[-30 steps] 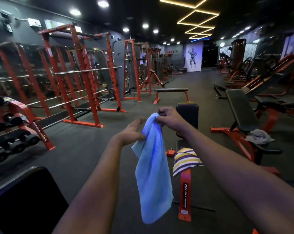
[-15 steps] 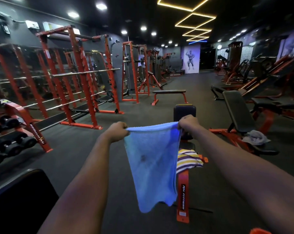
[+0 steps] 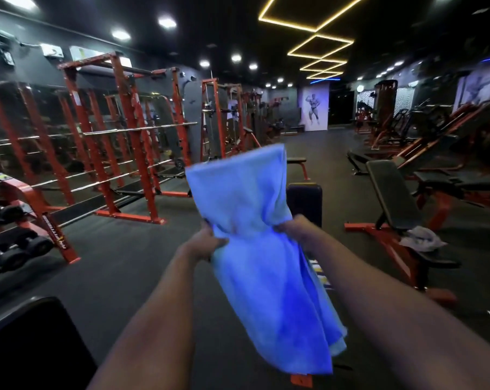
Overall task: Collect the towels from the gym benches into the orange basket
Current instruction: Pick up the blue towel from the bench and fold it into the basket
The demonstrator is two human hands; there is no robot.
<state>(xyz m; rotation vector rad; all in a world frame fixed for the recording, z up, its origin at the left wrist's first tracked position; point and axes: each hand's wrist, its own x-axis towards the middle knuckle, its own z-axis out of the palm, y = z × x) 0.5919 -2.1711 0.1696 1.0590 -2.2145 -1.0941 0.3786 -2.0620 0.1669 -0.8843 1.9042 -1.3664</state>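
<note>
While left hand and right hand grip a blue cloth towel, red steel racks line the dark gym floor.

We are in a commercial gym. Red squat racks holding barbells line the left side, and dumbbells sit stacked near them. Padded benches stand on dark rubber floor, and a bodybuilder poster hangs on the far wall.
</note>
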